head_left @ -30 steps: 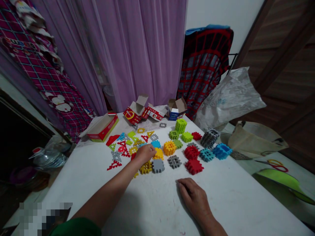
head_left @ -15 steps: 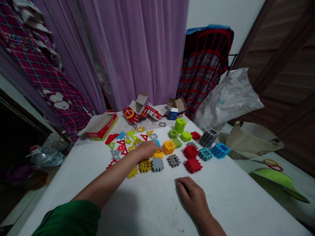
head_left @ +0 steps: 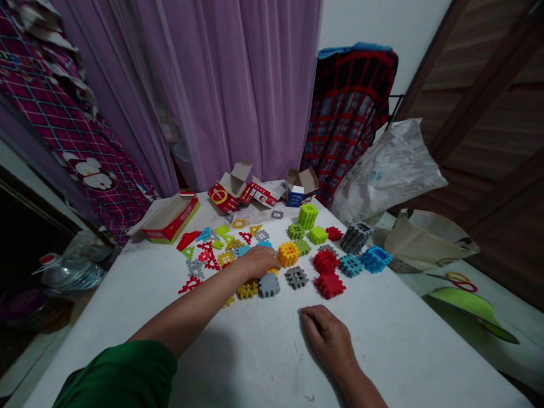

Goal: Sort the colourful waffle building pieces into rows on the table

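The left hand (head_left: 259, 262) curls down over the colored plastic pieces (head_left: 204, 255) on the white table (head_left: 170, 334), beside an orange block (head_left: 289, 254); whether it grips anything is hidden. The right hand (head_left: 327, 339) lies open, palm down, near a red block (head_left: 329, 285).

**Left hand hiding the pieces**
The left hand (head_left: 259, 262) covers a yellow piece (head_left: 273, 271), hiding any grip; the green sleeve (head_left: 114, 377) runs off the bottom edge.

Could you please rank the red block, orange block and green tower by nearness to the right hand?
1. Red waffle block, just ahead of the right hand.
2. Orange waffle block, farther ahead and leftward.
3. Lime-green waffle tower, farthest, toward the table's back.
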`<action>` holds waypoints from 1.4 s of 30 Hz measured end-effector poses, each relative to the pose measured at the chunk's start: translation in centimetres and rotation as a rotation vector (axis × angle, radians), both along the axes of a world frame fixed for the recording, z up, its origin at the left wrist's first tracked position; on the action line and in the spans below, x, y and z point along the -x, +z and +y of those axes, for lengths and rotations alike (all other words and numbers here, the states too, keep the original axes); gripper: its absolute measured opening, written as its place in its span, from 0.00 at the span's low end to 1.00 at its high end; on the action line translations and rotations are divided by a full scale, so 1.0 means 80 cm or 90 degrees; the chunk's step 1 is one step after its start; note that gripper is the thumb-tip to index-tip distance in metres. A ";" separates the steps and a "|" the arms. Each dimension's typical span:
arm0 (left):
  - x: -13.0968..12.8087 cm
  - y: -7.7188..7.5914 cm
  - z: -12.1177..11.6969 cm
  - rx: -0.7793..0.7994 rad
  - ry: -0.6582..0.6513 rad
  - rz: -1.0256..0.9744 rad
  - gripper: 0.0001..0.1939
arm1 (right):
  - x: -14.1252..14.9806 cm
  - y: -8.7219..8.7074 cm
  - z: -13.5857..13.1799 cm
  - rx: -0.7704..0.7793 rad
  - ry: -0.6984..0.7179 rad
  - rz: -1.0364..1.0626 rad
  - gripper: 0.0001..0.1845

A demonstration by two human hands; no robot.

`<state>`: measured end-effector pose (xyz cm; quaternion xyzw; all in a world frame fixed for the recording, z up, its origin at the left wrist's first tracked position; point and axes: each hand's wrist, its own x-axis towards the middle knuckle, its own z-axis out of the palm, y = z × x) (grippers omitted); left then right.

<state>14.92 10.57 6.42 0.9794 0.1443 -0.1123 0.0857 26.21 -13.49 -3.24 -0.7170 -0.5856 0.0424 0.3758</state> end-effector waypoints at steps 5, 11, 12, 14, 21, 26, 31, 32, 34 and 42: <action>0.003 -0.003 0.002 0.005 0.006 -0.014 0.20 | 0.004 0.004 0.001 -0.016 -0.022 0.017 0.15; 0.013 -0.007 0.013 0.004 0.027 -0.029 0.27 | -0.001 0.000 0.000 0.000 0.001 -0.004 0.15; 0.015 -0.007 0.016 -0.003 0.041 -0.033 0.27 | -0.002 -0.001 0.000 0.001 -0.001 -0.007 0.15; 0.022 -0.004 0.020 -0.026 0.086 -0.044 0.25 | -0.002 -0.001 0.000 -0.002 -0.002 -0.009 0.14; 0.044 0.003 0.017 -0.058 0.184 -0.030 0.17 | -0.003 -0.002 0.000 0.007 0.002 -0.011 0.14; 0.046 0.000 0.008 -0.040 0.201 -0.027 0.20 | -0.004 -0.003 -0.001 0.016 0.006 -0.016 0.15; 0.047 -0.003 0.008 -0.020 0.202 -0.032 0.22 | -0.005 -0.005 -0.001 0.025 0.004 -0.012 0.16; 0.047 -0.004 0.009 -0.021 0.201 -0.034 0.22 | -0.006 -0.006 -0.001 0.029 0.002 -0.009 0.16; 0.048 -0.006 0.010 -0.023 0.201 -0.041 0.22 | -0.005 -0.006 0.000 0.033 0.000 -0.004 0.16; 0.056 -0.010 0.018 -0.002 0.208 -0.110 0.20 | 0.001 -0.001 0.000 -0.008 -0.030 0.010 0.15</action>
